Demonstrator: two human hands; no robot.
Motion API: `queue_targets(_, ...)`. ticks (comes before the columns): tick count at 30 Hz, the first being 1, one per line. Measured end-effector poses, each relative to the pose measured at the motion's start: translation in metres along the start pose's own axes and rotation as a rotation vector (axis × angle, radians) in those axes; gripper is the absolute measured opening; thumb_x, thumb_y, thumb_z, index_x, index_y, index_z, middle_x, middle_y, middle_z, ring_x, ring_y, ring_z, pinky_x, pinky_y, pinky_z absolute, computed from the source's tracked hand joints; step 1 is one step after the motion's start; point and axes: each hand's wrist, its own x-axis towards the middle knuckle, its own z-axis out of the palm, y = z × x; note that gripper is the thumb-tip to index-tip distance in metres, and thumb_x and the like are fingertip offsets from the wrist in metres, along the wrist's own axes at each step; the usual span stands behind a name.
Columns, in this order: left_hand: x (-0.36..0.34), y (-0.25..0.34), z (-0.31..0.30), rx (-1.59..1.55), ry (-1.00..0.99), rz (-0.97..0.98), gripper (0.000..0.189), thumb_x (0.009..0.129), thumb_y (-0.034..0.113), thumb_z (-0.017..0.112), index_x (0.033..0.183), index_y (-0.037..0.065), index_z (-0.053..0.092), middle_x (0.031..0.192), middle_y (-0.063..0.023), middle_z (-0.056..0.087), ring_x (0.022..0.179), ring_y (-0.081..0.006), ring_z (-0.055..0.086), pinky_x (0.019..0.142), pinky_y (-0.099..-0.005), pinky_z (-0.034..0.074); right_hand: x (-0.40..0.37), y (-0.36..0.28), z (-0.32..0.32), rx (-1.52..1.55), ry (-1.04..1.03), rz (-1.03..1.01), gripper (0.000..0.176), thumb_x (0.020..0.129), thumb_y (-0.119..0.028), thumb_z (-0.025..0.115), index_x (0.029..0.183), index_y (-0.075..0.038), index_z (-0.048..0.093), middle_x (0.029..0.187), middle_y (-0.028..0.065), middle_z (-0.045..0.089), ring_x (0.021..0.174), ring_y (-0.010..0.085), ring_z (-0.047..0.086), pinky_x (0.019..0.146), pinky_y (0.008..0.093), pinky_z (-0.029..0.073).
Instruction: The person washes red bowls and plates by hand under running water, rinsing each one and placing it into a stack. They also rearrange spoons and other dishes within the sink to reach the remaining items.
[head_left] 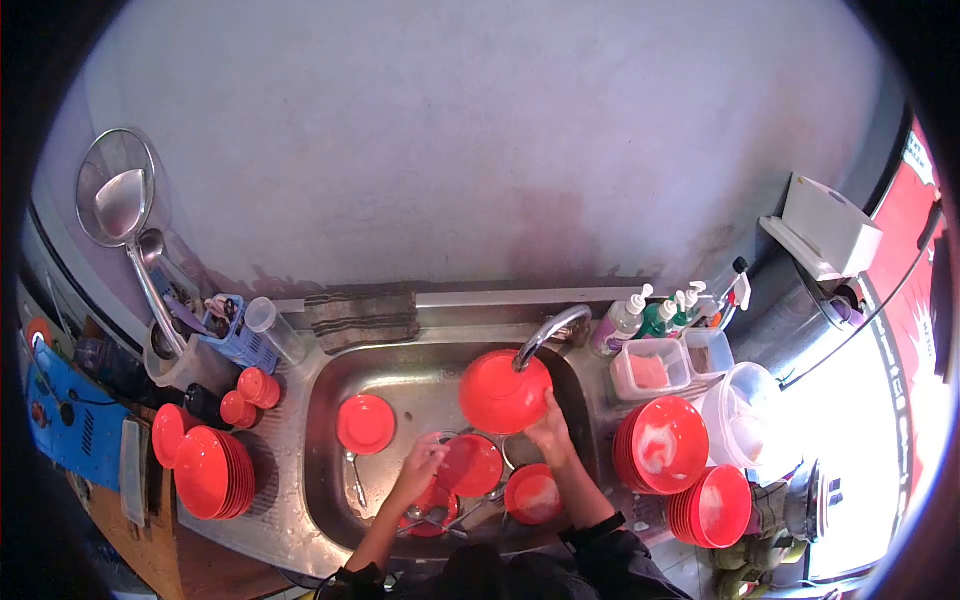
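Note:
My right hand [549,422] grips the rim of a red bowl [497,398] under the curved metal faucet [553,330]. Lower and to the left, my left hand [425,462] is beside another red bowl [472,465]; its fingers are too small to read, and whether it touches that bowl is unclear. Inside the metal sink [335,400] lie a small red plate [366,424], a red bowl with suds [534,496] and a spoon [357,480]. More cutlery rests around a red bowl [432,508] near the front.
Stacked red bowls [205,475] and small red cups [258,387] stand left. Soapy red bowls [670,447], another stack [720,507], plastic tubs [650,368] and pump bottles [622,320] stand right. A cloth [362,318] lies behind the sink; a strainer [117,188] leans at left.

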Motion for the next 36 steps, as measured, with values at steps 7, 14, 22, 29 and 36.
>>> queue_targets(7,0.047,-0.011,0.015,0.061,-0.151,-0.054,0.041,0.082,0.02,0.044,0.116,0.001,0.03,0.102,-0.0132,0.048,0.08,-0.0168,0.054,0.075,-0.0276,0.041,-0.012,-0.015,-0.001,-0.099,-0.067,-0.01,0.043,0.078,-0.035,0.039,0.112,-0.008,0.04,0.113,0.0089,0.045,0.104,0.0241,0.042,0.091,0.0416,0.03)
queue_targets(14,0.073,0.01,0.03,-0.071,-0.21,-0.058,0.041,0.081,0.017,0.047,0.115,-0.002,0.033,0.103,-0.012,0.048,0.083,-0.0151,0.053,0.077,-0.026,0.04,-0.015,-0.025,-0.014,-0.077,0.06,0.06,0.043,0.073,-0.034,0.038,0.109,-0.009,0.043,0.109,0.0085,0.048,0.1,0.0257,0.046,0.087,0.0427,0.034)
queue_targets(22,0.071,0.029,0.045,-0.217,-0.164,-0.012,0.026,0.077,0.006,0.051,0.102,0.0,0.047,0.088,-0.0052,0.057,0.08,-0.0105,0.053,0.073,-0.022,0.04,0.004,-0.011,-0.025,-0.471,0.229,-0.065,0.039,0.082,-0.039,0.032,0.104,-0.011,0.047,0.103,0.0042,0.052,0.095,0.0195,0.049,0.081,0.0394,0.039)
queue_targets(29,0.051,0.045,0.047,0.885,-0.091,0.528,0.022,0.068,0.011,0.055,0.09,0.012,0.058,0.08,-0.0046,0.06,0.072,-0.018,0.057,0.068,-0.0309,0.043,-0.016,-0.02,0.02,-0.433,0.073,0.228,0.046,0.083,-0.042,0.029,0.117,-0.013,0.034,0.114,0.0077,0.043,0.095,0.0253,0.049,0.081,0.0442,0.038)
queue_targets(36,0.046,0.035,0.028,1.218,-0.15,0.668,0.033,0.064,0.013,0.05,0.096,0.015,0.055,0.091,-0.0005,0.056,0.091,-0.0207,0.049,0.079,-0.0333,0.037,-0.019,-0.022,0.007,-0.718,-0.138,0.195,0.054,0.08,-0.016,0.043,0.125,-0.019,0.014,0.114,0.0107,0.04,0.099,0.0296,0.046,0.071,0.046,0.046)
